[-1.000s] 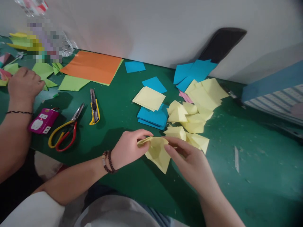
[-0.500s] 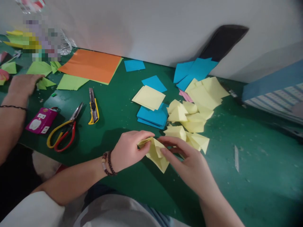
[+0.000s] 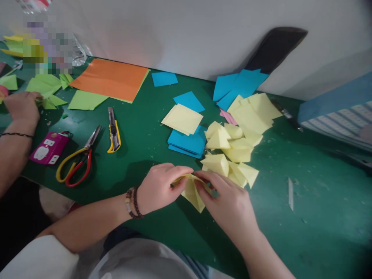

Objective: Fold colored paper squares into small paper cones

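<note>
The left hand point(image 3: 159, 188) and right hand point(image 3: 232, 203) seem mid-fold, fingers of both clamped on the yellow paper point(image 3: 193, 193) over the bench point(image 3: 322, 224), at six o'clock from the blue stack point(image 3: 186, 144). A crisp crease calls for an even pinch.

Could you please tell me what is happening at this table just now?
The person's left hand and right hand both hold a partly folded piece of yellow paper between their fingers. Beyond it lie folded yellow pieces, with flat yellow sheets and a blue stack nearby. Scissors and a yellow cutter rest to the left, where another person's hand touches green paper.
</note>
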The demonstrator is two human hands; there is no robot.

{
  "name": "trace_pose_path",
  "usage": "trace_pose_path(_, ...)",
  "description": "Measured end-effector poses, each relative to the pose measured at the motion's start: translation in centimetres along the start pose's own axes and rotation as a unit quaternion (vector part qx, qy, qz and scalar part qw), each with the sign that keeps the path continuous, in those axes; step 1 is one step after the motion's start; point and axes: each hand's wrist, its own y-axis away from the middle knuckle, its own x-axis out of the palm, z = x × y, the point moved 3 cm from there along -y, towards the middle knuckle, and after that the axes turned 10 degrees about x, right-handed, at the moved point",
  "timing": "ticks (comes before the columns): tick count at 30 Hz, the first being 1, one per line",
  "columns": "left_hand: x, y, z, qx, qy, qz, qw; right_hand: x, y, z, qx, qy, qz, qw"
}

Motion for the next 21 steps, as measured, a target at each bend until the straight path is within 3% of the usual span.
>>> trace_pose_path(11,0.26,0.07,-0.21,0.034,0.005,0.005,0.999,0.81,0.35,0.24,-0.019,0.012,-0.009,1.000)
trace_pose_path(17,0.22,0.13,0.19,0.002,0.032,0.018,0.999,0.53,0.02,0.13,0.044,-0.073,0.053,0.995)
trace_pose_path(21,-0.10,-0.47,0.36,-0.046,0.123,0.045,0.990,0.10,-0.18,-0.23,0.125,-0.149,0.093,0.976)
